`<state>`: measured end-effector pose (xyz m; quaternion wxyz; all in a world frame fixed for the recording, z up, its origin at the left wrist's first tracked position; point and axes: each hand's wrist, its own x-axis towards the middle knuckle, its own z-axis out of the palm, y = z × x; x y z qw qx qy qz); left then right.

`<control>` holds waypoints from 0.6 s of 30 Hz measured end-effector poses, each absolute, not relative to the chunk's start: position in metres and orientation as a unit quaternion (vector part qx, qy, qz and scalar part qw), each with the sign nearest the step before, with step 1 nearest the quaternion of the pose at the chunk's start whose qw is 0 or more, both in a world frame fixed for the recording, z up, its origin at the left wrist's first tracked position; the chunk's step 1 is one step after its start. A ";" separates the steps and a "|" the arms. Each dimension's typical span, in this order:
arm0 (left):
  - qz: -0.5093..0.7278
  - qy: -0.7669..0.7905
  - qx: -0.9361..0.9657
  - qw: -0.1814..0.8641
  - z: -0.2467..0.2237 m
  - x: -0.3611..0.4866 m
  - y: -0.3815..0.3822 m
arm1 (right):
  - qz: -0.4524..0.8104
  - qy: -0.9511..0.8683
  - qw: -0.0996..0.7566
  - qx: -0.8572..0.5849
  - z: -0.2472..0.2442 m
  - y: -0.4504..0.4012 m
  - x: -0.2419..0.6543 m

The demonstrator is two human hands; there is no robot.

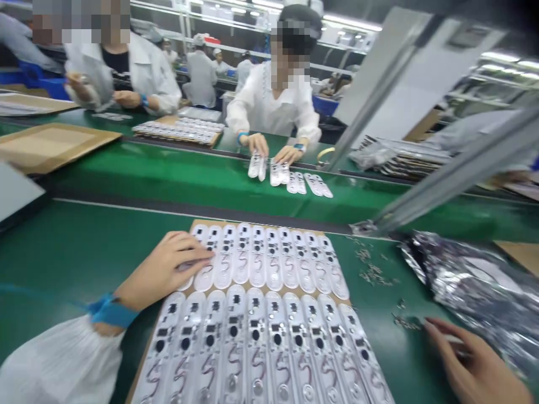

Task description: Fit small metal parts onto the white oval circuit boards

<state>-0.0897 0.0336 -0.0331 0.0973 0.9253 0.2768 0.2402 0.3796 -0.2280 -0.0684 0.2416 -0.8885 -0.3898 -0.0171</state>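
Two rows of white plastic-backed strips (pixel 256 258) with small black electronic parts and thin red wires lie side by side on a brown cardboard sheet (pixel 332 237). My left hand (pixel 164 269) rests flat across the left end of the upper row, its fingers touching the strips. At the lower right, my right hand (pixel 474 362) reaches next to a crumpled silver foil bag (pixel 467 286). Its fingertips are close to scattered small metal parts (pixel 370 269) on the green bench mat (pixel 63 264), and nothing shows in its grip.
Across a green conveyor belt (pixel 168 179), a co-worker's hands (pixel 273 148) handle similar white strips. Further cardboard sheets, a stacked tray of strips and foil packets lie beyond. A grey metal strut (pixel 455 174) crosses the upper right, and workers in white stand along the line.
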 end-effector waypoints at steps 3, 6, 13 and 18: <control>0.262 0.275 0.921 0.083 -0.038 -0.093 0.040 | 0.004 -0.361 0.270 -0.893 -0.069 -0.225 0.379; 0.265 0.282 0.919 0.081 -0.043 -0.099 0.045 | -0.001 -0.374 0.292 -0.880 -0.068 -0.217 0.376; 0.222 0.258 0.939 0.042 -0.055 -0.112 0.051 | 0.005 -0.429 0.307 -0.850 -0.065 -0.204 0.376; 0.240 0.314 0.914 0.090 -0.059 -0.109 0.047 | 0.019 -0.461 0.310 -0.831 -0.067 -0.199 0.380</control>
